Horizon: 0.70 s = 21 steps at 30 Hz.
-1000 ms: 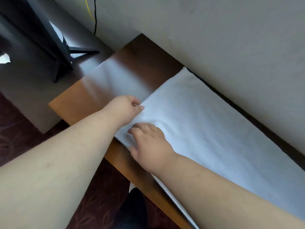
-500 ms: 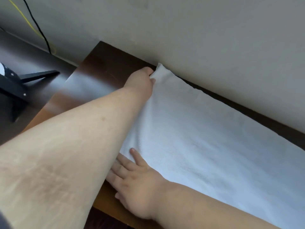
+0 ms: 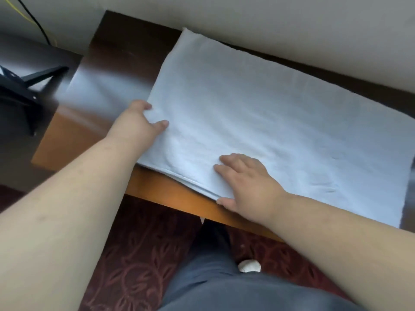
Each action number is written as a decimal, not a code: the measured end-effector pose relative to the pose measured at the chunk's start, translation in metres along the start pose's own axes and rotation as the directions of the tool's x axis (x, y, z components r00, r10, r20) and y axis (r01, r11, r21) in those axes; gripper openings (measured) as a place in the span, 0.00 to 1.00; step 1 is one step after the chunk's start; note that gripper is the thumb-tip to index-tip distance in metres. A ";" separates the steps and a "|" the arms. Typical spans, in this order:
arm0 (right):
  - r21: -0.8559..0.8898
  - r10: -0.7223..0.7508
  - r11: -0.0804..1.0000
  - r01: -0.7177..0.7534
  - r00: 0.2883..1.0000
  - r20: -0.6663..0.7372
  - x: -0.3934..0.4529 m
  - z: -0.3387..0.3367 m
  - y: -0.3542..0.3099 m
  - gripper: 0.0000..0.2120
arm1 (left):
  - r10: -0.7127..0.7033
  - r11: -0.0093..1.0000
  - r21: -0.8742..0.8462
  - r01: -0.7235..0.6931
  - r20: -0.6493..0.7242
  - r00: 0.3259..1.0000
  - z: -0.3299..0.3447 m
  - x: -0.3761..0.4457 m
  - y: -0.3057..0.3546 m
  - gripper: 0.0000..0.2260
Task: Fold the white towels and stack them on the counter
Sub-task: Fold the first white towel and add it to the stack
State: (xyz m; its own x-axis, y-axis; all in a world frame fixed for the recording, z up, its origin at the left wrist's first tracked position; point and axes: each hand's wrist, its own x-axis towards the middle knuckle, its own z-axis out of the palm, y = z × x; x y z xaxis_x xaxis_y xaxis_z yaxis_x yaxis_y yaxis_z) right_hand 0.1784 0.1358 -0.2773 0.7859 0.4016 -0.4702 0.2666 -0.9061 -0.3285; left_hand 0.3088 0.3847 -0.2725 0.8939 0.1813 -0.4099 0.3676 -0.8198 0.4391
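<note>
Counter (image 3: 67, 140): a long wooden top set against the wall, its left end bare and glossy; it carries the one towel in view.
Towel (image 3: 258, 113): white, lying flat along the counter from near its back edge to its front edge, where it slightly overhangs. Layered edges show at the front near the right hand, so it looks folded at least once lengthwise. It is a long band; its right end runs toward the picture's edge.
Stack: none visible on the counter; whether other towels wait out of view cannot be told.
Left hand (image 3: 137, 124): at the towel's left short edge, near the front-left corner, fingers curled over the cloth with the thumb on top, pinching the edge.
Right hand (image 3: 244, 180): spread open, palm down, pressing on the towel at the counter's front edge, thumb against the layered hem; it grips nothing.
Done so far: judged from the layers, the first lengthwise fold on this towel.
Left to do: judged from its length, the crosswise folds that shorten it, then placing it as the base of a stack, then any further towels.
Progress: early.
</note>
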 end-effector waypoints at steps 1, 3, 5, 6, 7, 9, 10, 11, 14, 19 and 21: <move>-0.033 0.010 0.999 -0.009 1.000 0.026 -0.010 0.004 -0.003 0.39 | -0.033 0.999 0.000 0.033 0.000 0.999 0.001 -0.012 -0.007 0.28; -0.080 0.050 0.996 -0.047 0.998 0.038 -0.029 0.013 -0.007 0.40 | -0.120 0.991 -0.065 0.119 -0.005 0.993 0.004 -0.035 -0.019 0.28; -0.069 0.102 0.993 -0.101 0.995 0.012 -0.049 0.023 -0.008 0.38 | -0.235 0.919 -0.309 0.243 0.062 0.970 0.010 -0.056 -0.027 0.20; -0.041 0.125 0.991 -0.125 0.992 0.007 -0.059 0.027 -0.009 0.37 | -0.281 0.834 -0.455 0.313 0.138 0.950 0.013 -0.066 -0.028 0.17; -0.004 0.144 0.990 -0.144 0.990 0.004 -0.068 0.031 -0.011 0.36 | -0.304 0.733 -0.572 0.367 0.207 0.930 0.016 -0.075 -0.029 0.16; 0.101 0.175 0.980 -0.172 0.984 -0.024 -0.082 0.037 -0.017 0.35 | -0.317 0.564 -0.711 0.419 0.282 0.905 0.023 -0.088 -0.029 0.16; 0.149 0.183 0.973 -0.174 0.982 -0.049 -0.088 0.040 -0.020 0.34 | -0.322 0.504 -0.745 0.437 0.307 0.895 0.026 -0.094 -0.028 0.14; 0.178 0.186 0.969 -0.170 0.980 -0.074 -0.093 0.043 -0.024 0.32 | -0.329 0.466 -0.760 0.453 0.326 0.886 0.028 -0.099 -0.027 0.13; 0.222 0.200 0.960 -0.173 0.974 -0.106 -0.098 0.049 -0.036 0.30 | -0.352 0.465 -0.739 0.487 0.351 0.868 0.033 -0.106 -0.024 0.12; 0.388 0.223 0.905 -0.175 0.972 -0.080 -0.077 0.050 -0.062 0.26 | -0.307 0.494 -0.690 0.529 0.431 0.848 0.036 -0.100 -0.017 0.10; 0.610 0.290 0.760 -0.225 0.957 -0.009 -0.061 0.048 -0.075 0.24 | -0.293 0.520 -0.669 0.531 0.444 0.847 0.041 -0.096 -0.017 0.08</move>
State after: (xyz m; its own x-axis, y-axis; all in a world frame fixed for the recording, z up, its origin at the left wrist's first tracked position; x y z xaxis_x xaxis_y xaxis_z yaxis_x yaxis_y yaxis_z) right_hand 0.0836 0.1850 -0.2630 0.8342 0.1202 -0.5382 -0.3146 -0.6978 -0.6435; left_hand 0.2060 0.3584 -0.2733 0.5351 0.1528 -0.8309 0.8375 0.0329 0.5454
